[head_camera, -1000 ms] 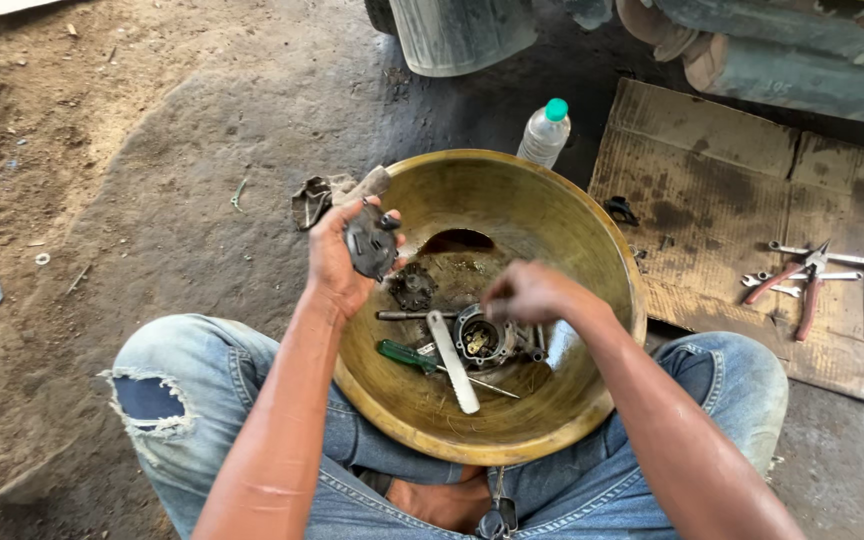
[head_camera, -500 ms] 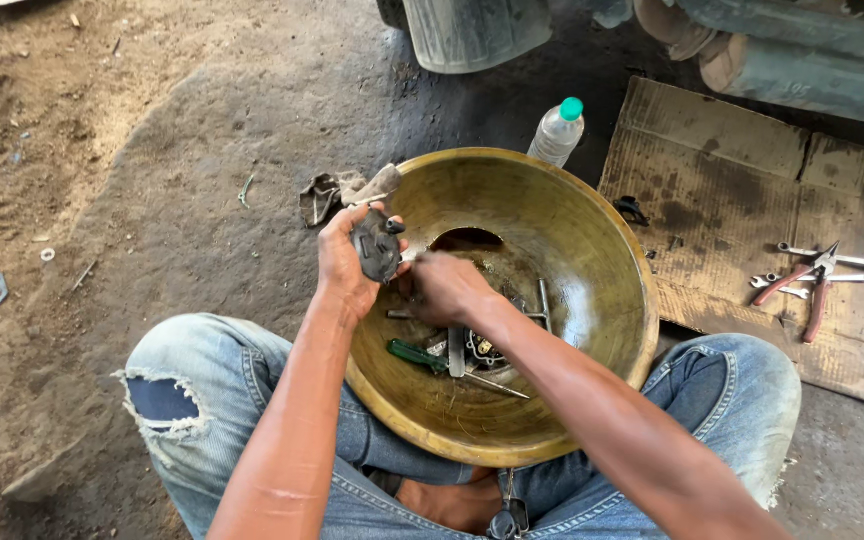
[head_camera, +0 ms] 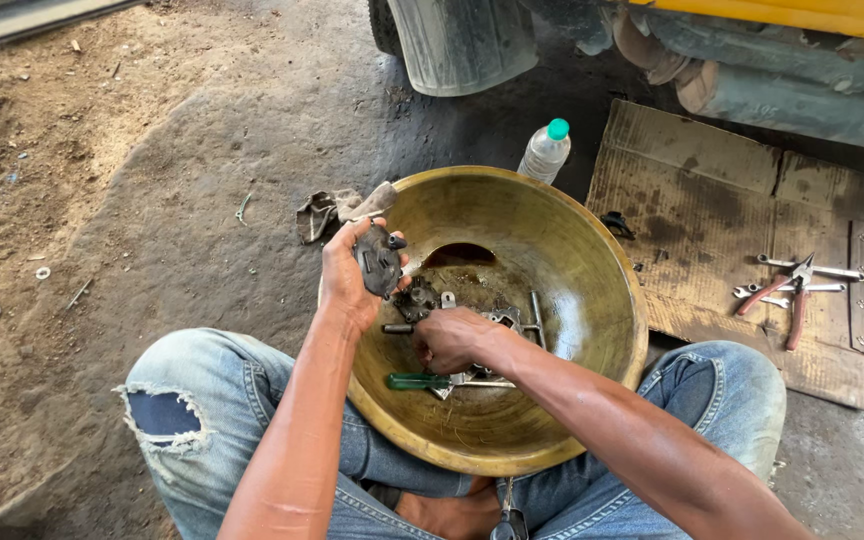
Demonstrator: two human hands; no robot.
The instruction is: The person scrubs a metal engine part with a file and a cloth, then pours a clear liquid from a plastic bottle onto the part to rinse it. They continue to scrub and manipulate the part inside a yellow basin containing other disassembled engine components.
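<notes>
our right hand (head_camera: 452, 340) has dropped from the part (head_camera: 380, 262) to the basin (head_camera: 592, 300) floor, fist closed, contents unclear; left hand (head_camera: 347, 275) grips the part, just far-left.

Roadside repair yard, dirt ground (head_camera: 152, 200); vehicle (head_camera: 752, 60), pliers (head_camera: 787, 295), spanners (head_camera: 817, 270)

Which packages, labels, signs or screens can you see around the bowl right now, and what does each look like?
Clear plastic bottle with a green cap: upright on the ground behind the rim of the big yellow-brown metal bowl; no label visible.
Flattened brown cardboard sheet: on the ground right of the bowl, stained dark, with red-handled pliers and metal wrenches lying on it.
No signs or screens in view.
</notes>
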